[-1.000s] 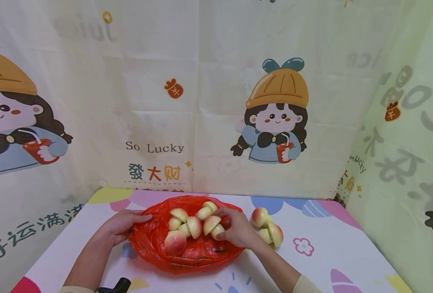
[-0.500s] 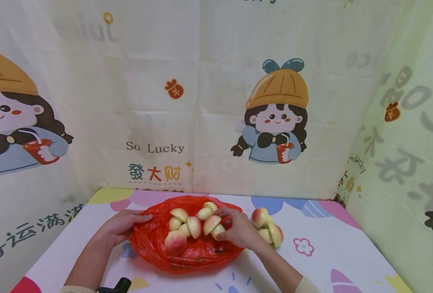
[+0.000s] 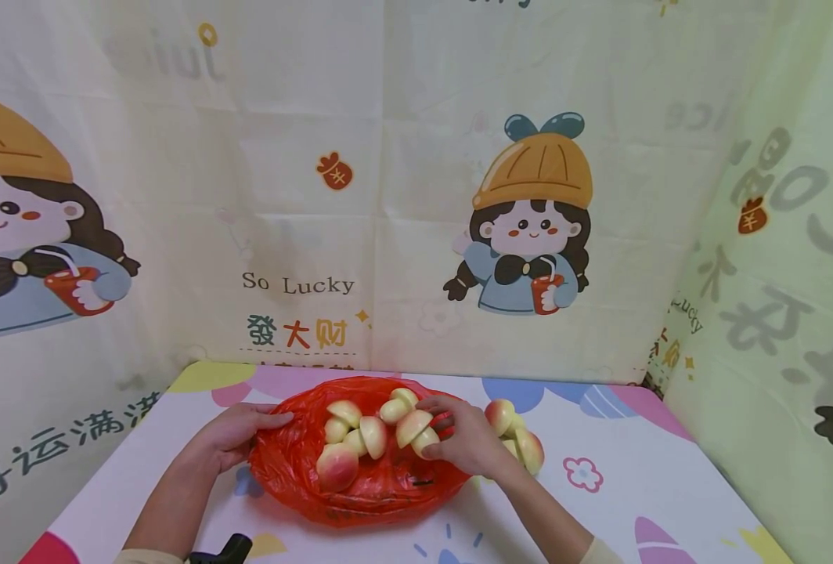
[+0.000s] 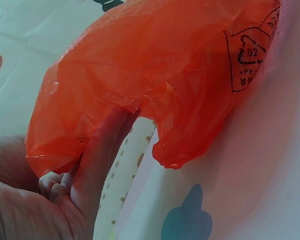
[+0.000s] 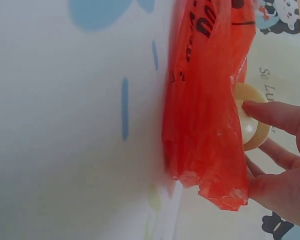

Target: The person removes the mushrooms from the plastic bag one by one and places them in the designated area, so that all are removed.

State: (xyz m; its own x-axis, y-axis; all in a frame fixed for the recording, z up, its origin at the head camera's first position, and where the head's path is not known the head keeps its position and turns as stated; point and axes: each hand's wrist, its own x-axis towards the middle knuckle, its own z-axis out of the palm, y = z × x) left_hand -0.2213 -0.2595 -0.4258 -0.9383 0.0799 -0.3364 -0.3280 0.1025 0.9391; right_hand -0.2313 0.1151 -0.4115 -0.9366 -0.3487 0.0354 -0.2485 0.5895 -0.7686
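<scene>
A red plastic bag (image 3: 297,493) lies spread with its mouth up, several cream, pink-tinged toy mushrooms (image 3: 337,468) inside. At its left rim my left hand (image 3: 229,435) grips the plastic, thumb on top and fingers beneath; in the left wrist view the fingers (image 4: 102,150) press against the bag's outside. Over the right side of the bag, my right hand (image 3: 469,439) pinches one toy mushroom (image 3: 412,428) between thumb and fingers. The right wrist view shows the thumb on the pale stem (image 5: 248,127) of that mushroom, just past the bag's edge.
More toy mushrooms (image 3: 527,448) lie on the printed tabletop (image 3: 621,470) to the right of the bag, partly behind my right hand. A cartoon-printed cloth (image 3: 416,235) hangs as a wall at the back and sides. A black object (image 3: 233,548) shows by my left sleeve.
My right hand has shifted slightly right and up with the pinched toy mushroom. The left hand and the bag look the same as before.
</scene>
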